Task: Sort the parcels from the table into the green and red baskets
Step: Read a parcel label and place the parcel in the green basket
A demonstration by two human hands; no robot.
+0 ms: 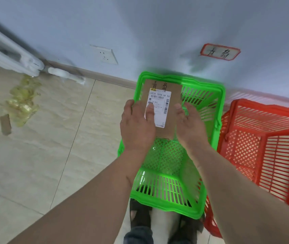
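Your parcel point(164, 101) hangs above the green basket point(209, 110), inside its rim; the red basket point(263, 110) sits just right; your left hand point(136, 124) and right hand point(189, 125) grip its near edges, left thumb on the label.

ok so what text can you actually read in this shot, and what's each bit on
"青岛", handwritten on the flat brown cardboard parcel held by both hands over the green plastic basket.
"5020 1098 50 55", roughly, on the parcel's white shipping label; its smaller print is blurred.
Red-bordered wall sign: two handwritten characters, unreadable.
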